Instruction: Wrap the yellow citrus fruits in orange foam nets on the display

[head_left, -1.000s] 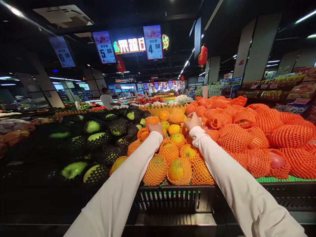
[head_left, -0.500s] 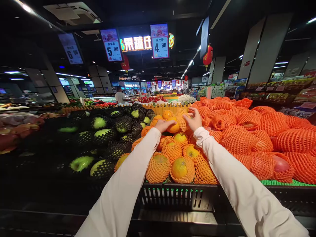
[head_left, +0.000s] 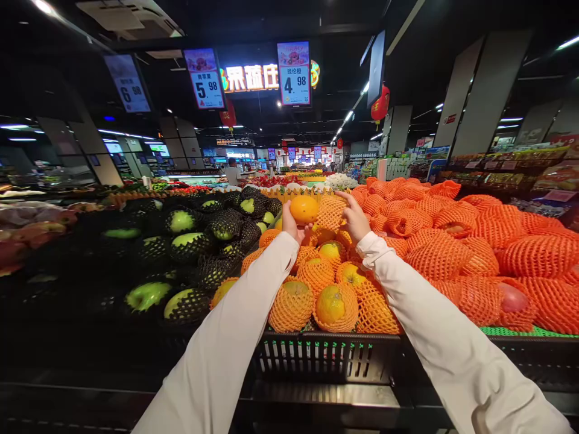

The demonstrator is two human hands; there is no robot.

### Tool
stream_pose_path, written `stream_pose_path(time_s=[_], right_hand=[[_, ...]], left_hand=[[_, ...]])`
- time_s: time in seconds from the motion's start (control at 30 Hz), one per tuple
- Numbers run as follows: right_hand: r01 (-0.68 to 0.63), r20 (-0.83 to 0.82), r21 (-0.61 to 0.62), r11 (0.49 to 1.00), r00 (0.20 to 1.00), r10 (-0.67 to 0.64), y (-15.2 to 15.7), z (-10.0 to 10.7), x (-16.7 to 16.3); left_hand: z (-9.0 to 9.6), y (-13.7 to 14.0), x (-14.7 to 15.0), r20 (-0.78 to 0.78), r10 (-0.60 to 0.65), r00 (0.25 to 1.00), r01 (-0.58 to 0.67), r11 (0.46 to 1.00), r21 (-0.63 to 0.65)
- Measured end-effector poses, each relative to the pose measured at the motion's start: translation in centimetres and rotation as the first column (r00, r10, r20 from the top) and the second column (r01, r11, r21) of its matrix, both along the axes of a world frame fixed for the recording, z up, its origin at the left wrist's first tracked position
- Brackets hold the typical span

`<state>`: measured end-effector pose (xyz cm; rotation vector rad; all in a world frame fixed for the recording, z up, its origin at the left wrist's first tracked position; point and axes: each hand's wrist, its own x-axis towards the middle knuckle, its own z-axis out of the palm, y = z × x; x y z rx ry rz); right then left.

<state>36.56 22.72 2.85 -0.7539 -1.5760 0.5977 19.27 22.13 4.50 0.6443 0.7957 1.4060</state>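
Orange: smooth skin, no net visible on it, held up over the rear of the heap. Our left hand is closed about it from below and the left, upper surface exposed. Just right of it we note a foam net; whether it touches the orange, or has fruit inside, we cannot tell. Our right hand is curled at the net's right edge, thumb and fingers partly spread; whether it grips the net or only lies against it, we cannot tell.

Progress, our judgement: picking up is done for this one orange, which is in hand and bare. Setting it down is not yet done. The rest of the heap looks largely unhandled: netted oranges fill the black crate below our wrists, several with skin showing through the net mouths. We see no sorted group set apart from them.

Surroundings: green fruit, partly in black nets, lies to our left; red-netted fruit is heaped to our right. Both heaps are apart from our hands. Overhead, a price sign reads 4.98.
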Motion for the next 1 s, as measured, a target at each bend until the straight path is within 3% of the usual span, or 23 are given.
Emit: stream_pose_path(time_s=[0.1, 0.17, 0.23, 0.3, 0.37, 0.47, 0.53, 0.7, 0.8, 0.9, 1.0], right_hand=[[-0.022, 0.049, 0.064, 0.998, 0.999, 0.019, 0.3, -0.2, -0.1], [-0.041, 0.079, 0.096, 0.995, 0.996, 0.033, 0.3, -0.3, -0.3], [-0.026, 0.082, 0.11, 0.994, 0.996, 0.017, 0.3, -0.4, -0.5], [0.027, 0.049, 0.1, 0.995, 0.998, -0.032, 0.3, -0.4, -0.6], [0.119, -0.03, 0.046, 0.992, 0.993, -0.118, 0.5, -0.4, -0.5], [0.273, -0.162, -0.038, 0.961, 0.948, -0.275, 0.9, -0.1, 0.1], [0.346, -0.197, -0.028, 0.938, 0.918, -0.344, 1.0, 0.2, 0.5], [0.286, -0.079, 0.185, 0.94, 0.958, -0.276, -0.6, 0.8, 0.2], [0.209, 0.155, 0.324, 0.923, 0.95, -0.27, -2.2, 1.0, -0.3], [0.192, 0.357, 0.354, 0.916, 0.877, -0.321, -2.8, 1.2, -0.1], [0.174, 0.35, 0.341, 0.924, 0.889, -0.297, -2.4, 1.2, 0.3]], left_hand=[[0.3, -0.3, 0.0, 0.082, 0.034, 0.996, -0.036, 0.999, 0.021], [0.2, -0.1, 0.1, 0.046, 0.042, 0.998, -0.044, 0.998, 0.05], [-0.2, 0.2, 0.3, -0.077, 0.068, 0.995, -0.059, 0.992, 0.113], [-0.8, 0.5, 0.5, -0.278, 0.175, 0.944, -0.111, 0.967, 0.23], [-1.3, 0.7, 0.6, -0.512, 0.385, 0.768, -0.164, 0.89, 0.424], [-1.9, 0.7, 0.3, -0.641, 0.654, 0.401, -0.031, 0.71, 0.704], [-2.0, 0.5, 0.0, -0.622, 0.72, 0.308, 0.103, 0.625, 0.774], [-1.8, 0.3, -0.2, -0.601, 0.752, 0.272, 0.307, 0.524, 0.795], [-1.8, 0.4, -0.2, -0.628, 0.743, 0.232, 0.371, 0.529, 0.763], [-1.8, 0.5, -0.2, -0.636, 0.746, 0.199, 0.375, 0.542, 0.752], [-1.9, 0.3, -0.3, -0.608, 0.761, 0.226, 0.364, 0.513, 0.778]])
